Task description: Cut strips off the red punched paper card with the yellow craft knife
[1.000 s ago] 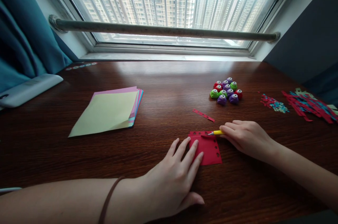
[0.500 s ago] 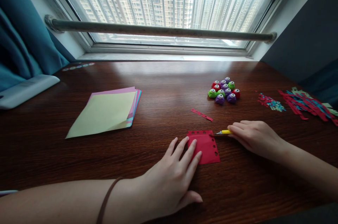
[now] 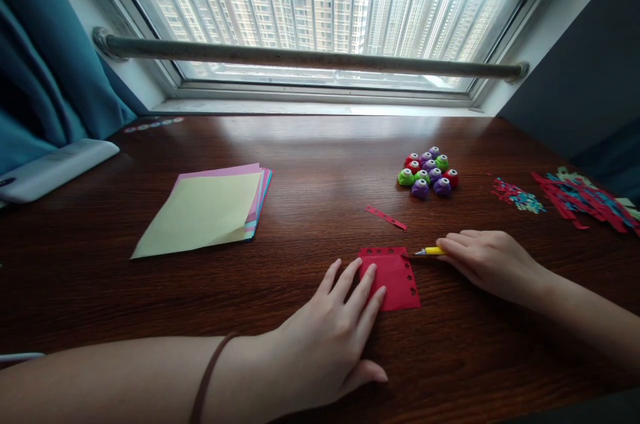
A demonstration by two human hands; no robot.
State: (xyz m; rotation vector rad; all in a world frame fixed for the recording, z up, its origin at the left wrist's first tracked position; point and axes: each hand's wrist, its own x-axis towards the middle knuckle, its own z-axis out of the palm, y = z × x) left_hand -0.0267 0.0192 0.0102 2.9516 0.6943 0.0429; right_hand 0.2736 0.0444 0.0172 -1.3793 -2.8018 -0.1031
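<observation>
Centrally: left hand flat, fingers spread, pressing red paper; right hand, three o'clock, gripping yellow knife.

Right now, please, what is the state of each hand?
Left hand: open, fingers flat on the red paper.
Right hand: closed on the yellow knife, its tip at the paper's top right corner.

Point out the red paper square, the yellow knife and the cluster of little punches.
red paper square (image 3: 396, 277), head view, on its bare middle.
yellow knife (image 3: 431, 251), head view, on the yellow handle.
cluster of little punches (image 3: 429, 172), head view, on a middle punch.
</observation>
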